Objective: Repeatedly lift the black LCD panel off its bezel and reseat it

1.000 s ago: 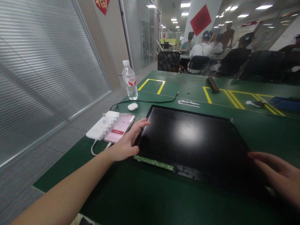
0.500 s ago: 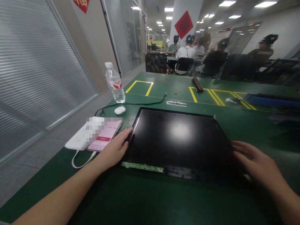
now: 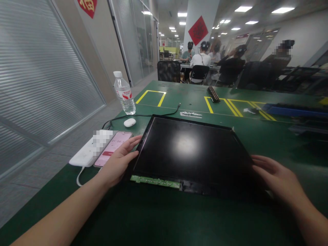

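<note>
A black LCD screen panel (image 3: 200, 153) lies face up across the green table in front of me, its far left corner seeming slightly raised. A narrow green circuit board (image 3: 155, 182) runs along the left part of its near edge. My left hand (image 3: 120, 159) grips the panel's left edge, with the thumb at the rim and the other fingers partly out of sight. At the opposite edge, my right hand (image 3: 276, 176) holds the panel's right side, its fingertips hidden in shadow there.
Left of the panel are a phone (image 3: 112, 148), a white power bank (image 3: 89, 150), a white earbud case (image 3: 130, 122) and a water bottle (image 3: 124, 94). A black cable (image 3: 143, 115) passes behind the panel. Farther back lie a dark slotted strip (image 3: 213, 94) and a blue tray (image 3: 289, 110).
The panel has risen slightly on its left side and its glare has shifted left. My left hand has changed its hold, thumb now at the rim. My right hand keeps its place on the edge.
</note>
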`<state>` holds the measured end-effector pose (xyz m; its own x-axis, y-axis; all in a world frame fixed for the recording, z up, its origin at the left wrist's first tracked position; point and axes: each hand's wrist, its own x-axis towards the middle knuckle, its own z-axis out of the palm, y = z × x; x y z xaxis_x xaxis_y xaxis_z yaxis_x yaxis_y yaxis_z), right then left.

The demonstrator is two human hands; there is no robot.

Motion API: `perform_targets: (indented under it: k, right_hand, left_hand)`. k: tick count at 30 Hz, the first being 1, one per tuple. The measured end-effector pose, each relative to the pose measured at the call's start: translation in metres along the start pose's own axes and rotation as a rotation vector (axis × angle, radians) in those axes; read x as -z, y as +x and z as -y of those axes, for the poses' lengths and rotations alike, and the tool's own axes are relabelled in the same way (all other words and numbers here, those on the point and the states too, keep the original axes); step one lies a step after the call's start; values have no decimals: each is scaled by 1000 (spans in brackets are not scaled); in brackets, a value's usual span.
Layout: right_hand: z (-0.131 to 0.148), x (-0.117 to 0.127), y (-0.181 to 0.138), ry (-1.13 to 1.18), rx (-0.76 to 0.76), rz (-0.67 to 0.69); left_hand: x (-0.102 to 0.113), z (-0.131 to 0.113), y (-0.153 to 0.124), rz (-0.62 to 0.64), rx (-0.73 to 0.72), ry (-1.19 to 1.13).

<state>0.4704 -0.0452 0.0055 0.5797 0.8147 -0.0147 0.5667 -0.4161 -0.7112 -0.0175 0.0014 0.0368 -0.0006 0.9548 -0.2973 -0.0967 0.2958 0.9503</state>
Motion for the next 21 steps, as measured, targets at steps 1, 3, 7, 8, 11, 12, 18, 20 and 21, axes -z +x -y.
perform_targets:
  k: [1,3,7,8,11,12,18,20,21]
  right_hand:
    - [0,0,0,-8,4,-4]
    - [1,0,0,-23,11,-15]
    - [5,1,-2,-46,-4,-12]
    - [6,1,-2,-51,-5,-14]
    - [8,2,-3,-59,24,-14]
    - [7,2,-3,-59,33,-7]
    - [9,2,-4,-99,-11,-13]
    - [11,2,-6,-88,-18,-2]
    - [13,1,-6,-83,-16,1]
  left_hand:
    - [-3,-2,-1,-33,30,-36]
    - [-7,-5,-1,-93,90,-96]
    - [-9,-2,2,-107,205,-199]
    - [-9,0,3,-94,222,-216]
    - [-4,3,5,-9,223,-237]
    - [-2,4,5,28,215,-234]
    - [6,-1,1,144,221,-152]
    - [7,-2,1,155,212,-116]
    - [8,-2,1,161,204,-98]
